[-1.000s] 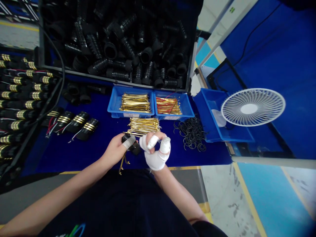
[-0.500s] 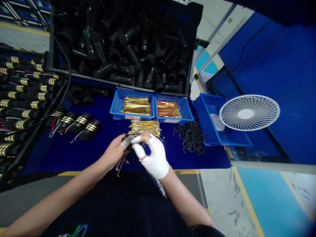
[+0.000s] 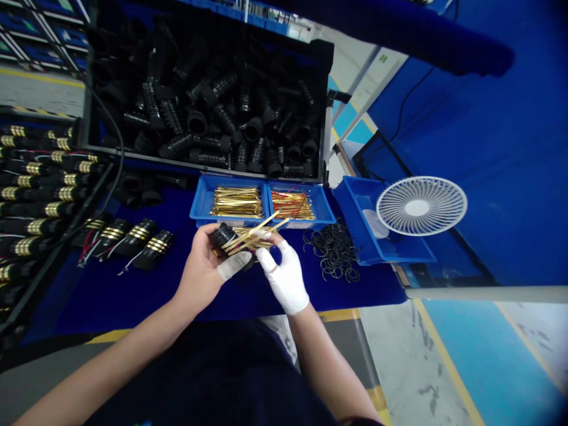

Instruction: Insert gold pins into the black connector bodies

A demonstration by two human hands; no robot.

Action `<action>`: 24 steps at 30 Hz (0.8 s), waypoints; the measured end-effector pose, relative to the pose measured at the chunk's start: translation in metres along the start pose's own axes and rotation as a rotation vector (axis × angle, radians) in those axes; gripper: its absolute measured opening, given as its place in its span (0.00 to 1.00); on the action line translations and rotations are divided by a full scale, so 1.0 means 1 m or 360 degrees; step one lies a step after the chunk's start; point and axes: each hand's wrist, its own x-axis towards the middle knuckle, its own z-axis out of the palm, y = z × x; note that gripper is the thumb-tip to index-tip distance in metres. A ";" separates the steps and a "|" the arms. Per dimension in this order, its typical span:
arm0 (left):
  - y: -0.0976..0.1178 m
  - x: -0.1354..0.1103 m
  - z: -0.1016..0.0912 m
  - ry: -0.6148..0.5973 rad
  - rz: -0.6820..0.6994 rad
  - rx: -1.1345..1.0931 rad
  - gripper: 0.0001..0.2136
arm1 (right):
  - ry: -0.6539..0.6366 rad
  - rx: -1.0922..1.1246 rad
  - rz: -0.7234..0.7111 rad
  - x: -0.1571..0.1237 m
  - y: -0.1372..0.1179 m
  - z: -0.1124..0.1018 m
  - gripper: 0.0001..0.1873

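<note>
My left hand (image 3: 206, 269), with white tape round its thumb, is closed round a black ribbed cylinder (image 3: 223, 235). Long thin gold metal strips (image 3: 255, 232) fan out from the cylinder up to the right. My right hand (image 3: 284, 273), in a white glove with bare fingertips, has its fingers bent at the strips' lower side, pinching near the cylinder's end. Its fingertips are partly hidden behind the strips. Behind the hands lies a pile of gold strips (image 3: 242, 232), mostly covered. To the right is a heap of black open rings (image 3: 332, 251).
Blue bins hold gold strips (image 3: 237, 201) and strips with red wires (image 3: 293, 205). A large black crate (image 3: 204, 163) of ribbed black parts stands behind. Several cylinders with gold bands (image 3: 153, 248) lie left, beside a full rack (image 3: 39, 210). A white fan (image 3: 421, 207) stands right.
The cylinder has turned in my left hand, so its gold strips now point up right instead of down. My right hand has shifted slightly right and lower on it. The camera view has moved.
</note>
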 end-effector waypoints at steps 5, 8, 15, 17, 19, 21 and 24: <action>-0.008 -0.005 -0.003 -0.0180 -0.0084 0.0091 0.29 | -0.0020 0.0199 0.0014 0.001 -0.017 -0.004 0.10; -0.011 -0.006 -0.008 -0.0305 -0.0074 0.0205 0.28 | 0.0094 0.0039 -0.0112 -0.002 -0.023 -0.004 0.05; -0.022 -0.008 -0.014 -0.0408 -0.0118 0.0014 0.27 | 0.0040 0.0067 0.0070 0.010 -0.003 0.003 0.08; -0.023 -0.008 -0.016 -0.0380 -0.0238 -0.0058 0.23 | 0.0063 0.0174 0.0191 0.010 0.008 0.012 0.11; -0.022 -0.007 -0.017 -0.0298 -0.0367 -0.0111 0.18 | 0.0045 0.0320 0.0300 0.006 0.016 0.022 0.13; -0.021 -0.006 -0.017 -0.0166 -0.0410 -0.0143 0.16 | -0.0003 0.0489 0.0407 -0.001 0.018 0.032 0.14; -0.017 -0.003 -0.014 -0.0015 -0.0303 -0.0163 0.17 | 0.0041 0.0651 0.0474 -0.009 0.014 0.043 0.18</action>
